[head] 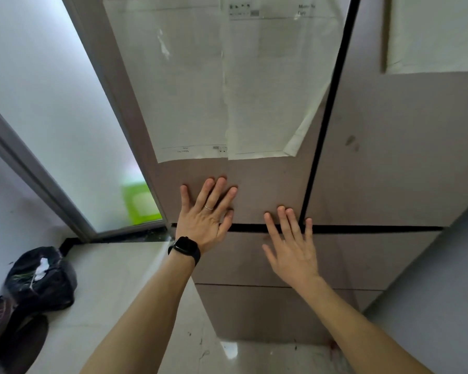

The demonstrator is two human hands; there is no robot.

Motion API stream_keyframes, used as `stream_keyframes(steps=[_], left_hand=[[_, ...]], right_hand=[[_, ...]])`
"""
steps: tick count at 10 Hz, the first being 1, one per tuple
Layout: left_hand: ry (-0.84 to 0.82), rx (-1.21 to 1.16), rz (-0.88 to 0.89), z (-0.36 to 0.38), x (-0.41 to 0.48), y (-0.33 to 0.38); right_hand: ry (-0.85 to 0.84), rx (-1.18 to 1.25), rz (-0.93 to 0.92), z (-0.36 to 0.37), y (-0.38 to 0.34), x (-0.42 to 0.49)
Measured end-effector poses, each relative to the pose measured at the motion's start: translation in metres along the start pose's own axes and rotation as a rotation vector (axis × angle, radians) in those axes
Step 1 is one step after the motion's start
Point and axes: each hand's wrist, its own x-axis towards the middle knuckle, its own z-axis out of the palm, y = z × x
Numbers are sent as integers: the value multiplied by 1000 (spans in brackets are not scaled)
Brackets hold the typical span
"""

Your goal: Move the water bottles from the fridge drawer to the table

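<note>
A tall brown-grey fridge [376, 163] fills the view, all its doors and drawers closed. My left hand [206, 214], with a ring and a black wristwatch, lies flat with spread fingers on the lower part of the upper left door. My right hand [292, 247] is spread flat over the dark gap between that door and the drawer front [243, 260] beneath. A second drawer front [254, 311] sits lower still. No water bottles or table are visible. Both hands hold nothing.
Two paper sheets [227, 85] are stuck on the upper left door. A frosted glass door [65, 117] stands at the left. A tied black rubbish bag [42, 279] rests on the pale tiled floor [114, 292]. A grey wall [438, 306] runs along the right.
</note>
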Motion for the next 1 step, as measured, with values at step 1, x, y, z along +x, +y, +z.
stream_keyframes(steps=[1], left_hand=[[-42,-16,-16,-5,4,3]], right_hand=[[-152,95,-99,-44,13,-2]])
